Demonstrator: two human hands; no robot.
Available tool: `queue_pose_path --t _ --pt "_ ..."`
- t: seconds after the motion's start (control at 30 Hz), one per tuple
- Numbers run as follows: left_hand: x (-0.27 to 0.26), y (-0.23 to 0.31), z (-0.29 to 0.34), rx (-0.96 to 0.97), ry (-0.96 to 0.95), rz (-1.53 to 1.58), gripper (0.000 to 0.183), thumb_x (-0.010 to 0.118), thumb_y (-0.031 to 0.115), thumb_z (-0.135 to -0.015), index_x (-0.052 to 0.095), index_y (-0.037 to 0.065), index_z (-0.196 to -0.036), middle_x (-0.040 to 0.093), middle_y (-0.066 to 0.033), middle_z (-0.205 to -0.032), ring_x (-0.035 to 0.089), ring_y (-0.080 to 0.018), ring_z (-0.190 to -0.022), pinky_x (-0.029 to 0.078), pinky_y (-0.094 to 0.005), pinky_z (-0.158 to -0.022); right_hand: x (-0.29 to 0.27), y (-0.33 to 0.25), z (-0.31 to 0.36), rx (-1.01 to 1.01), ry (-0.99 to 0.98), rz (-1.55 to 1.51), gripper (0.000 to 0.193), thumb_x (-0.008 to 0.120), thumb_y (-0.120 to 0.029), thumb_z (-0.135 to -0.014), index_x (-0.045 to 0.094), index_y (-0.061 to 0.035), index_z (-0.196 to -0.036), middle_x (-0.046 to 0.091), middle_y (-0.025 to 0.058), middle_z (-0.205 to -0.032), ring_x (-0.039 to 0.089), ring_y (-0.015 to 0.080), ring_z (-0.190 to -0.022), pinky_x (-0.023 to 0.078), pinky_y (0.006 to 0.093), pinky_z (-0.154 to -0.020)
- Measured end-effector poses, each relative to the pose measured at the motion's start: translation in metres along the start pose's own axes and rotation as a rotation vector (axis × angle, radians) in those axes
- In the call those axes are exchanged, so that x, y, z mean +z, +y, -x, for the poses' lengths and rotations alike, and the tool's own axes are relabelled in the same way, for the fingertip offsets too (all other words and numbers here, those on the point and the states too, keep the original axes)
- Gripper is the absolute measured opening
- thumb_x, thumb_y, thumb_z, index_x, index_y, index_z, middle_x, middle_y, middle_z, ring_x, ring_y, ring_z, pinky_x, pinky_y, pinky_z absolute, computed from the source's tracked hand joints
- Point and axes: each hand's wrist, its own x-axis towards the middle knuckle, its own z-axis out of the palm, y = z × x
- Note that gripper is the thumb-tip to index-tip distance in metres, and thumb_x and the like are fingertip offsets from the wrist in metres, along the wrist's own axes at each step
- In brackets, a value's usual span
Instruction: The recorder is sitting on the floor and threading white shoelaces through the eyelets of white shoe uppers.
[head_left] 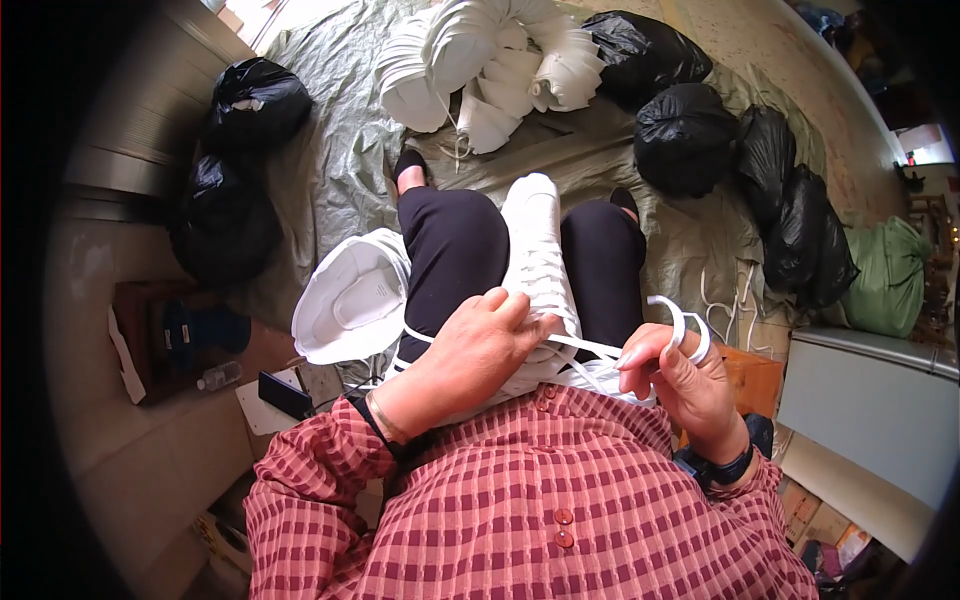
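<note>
A white lace-up shoe upper [533, 225] lies lengthwise between my thighs, its toe pointing away and its front crossed by rows of lace. My left hand [470, 350] is closed at the near end of the lacing, fingers bent against the upper; its fingertips are partly hidden. From there a white shoelace [585, 346] runs right to my right hand [690, 385], which pinches it between thumb and fingers. The lace's loose end curls up in loops above that hand. More white lace lies across my lap. Beside my left thigh rests a stack of nested white uppers [350, 300].
A large pile of white uppers [490, 65] sits ahead on a grey-green sheet [340, 130]. Black plastic bags [685, 138] stand on both sides, with a green sack [888, 275] at right. A grey box-like cabinet [870, 390], phone [285, 396] and clear bottle [220, 376] are nearby.
</note>
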Motion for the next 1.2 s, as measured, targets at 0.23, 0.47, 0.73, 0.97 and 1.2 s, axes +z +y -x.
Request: queue_pose_path --t 0.23,0.47,0.73,0.97,1.2 --pt "-0.014 0.005 -0.002 0.149 -0.068 -0.137 0.046 0.066 0.020 -0.086 0.058 0.008 -0.130 0.053 -0.0075 -0.100 0.056 -0.0245 -0.092 0.048 -0.0367 -0.080 0.016 -0.020 -0.018 -0.026 -0.091 -0.071 0.043 0.043 -0.032 -0.110 0.070 0.0014 -0.112 0.067 0.0066 -0.093 0.058 0.0078 -0.077 0.048 0.0222 -0.070" --pt "-0.056 0.041 -0.031 -0.086 0.309 1.003 0.004 0.064 0.001 -0.094 0.061 0.002 -0.091 0.063 -0.0065 -0.082 0.061 -0.0159 -0.078 0.052 -0.0304 -0.074 0.036 -0.061 -0.072 -0.294 -0.309 0.008 0.040 0.050 -0.029 -0.107 0.056 0.0021 -0.131 0.062 0.0046 -0.105 0.055 0.0064 -0.086 0.045 0.0210 -0.077" --pt "-0.157 0.007 -0.022 -0.284 0.499 1.253 0.036 0.051 0.029 -0.108 0.063 0.003 -0.086 0.057 0.0012 -0.071 0.049 -0.0039 -0.056 0.040 -0.0203 -0.049 0.041 -0.041 -0.065 -0.966 0.023 1.049 0.014 0.070 -0.009 -0.082 0.064 -0.0029 -0.093 0.063 0.0136 -0.092 0.064 0.0294 -0.088 0.053 0.0397 -0.078" --pt "-0.157 0.008 -0.032 -0.386 0.359 1.381 0.038 0.049 0.030 -0.108 0.064 0.001 -0.090 0.063 -0.0028 -0.079 0.059 -0.0070 -0.061 0.050 -0.0228 -0.053 0.053 -0.008 -0.048 -1.001 -0.315 1.466 0.017 0.067 -0.019 -0.082 0.064 -0.0061 -0.093 0.059 0.0057 -0.093 0.062 0.0223 -0.092 0.052 0.0316 -0.087" --pt "-0.149 0.013 -0.044 -0.292 0.330 1.444 0.039 0.047 0.030 -0.109 0.063 0.001 -0.089 0.061 -0.0047 -0.082 0.059 -0.0080 -0.062 0.050 -0.0237 -0.053 0.041 0.000 -0.059 -0.114 0.012 0.598 0.027 0.064 -0.025 -0.099 0.064 0.0017 -0.098 0.063 0.0104 -0.076 0.065 0.0230 -0.073 0.052 0.0337 -0.073"
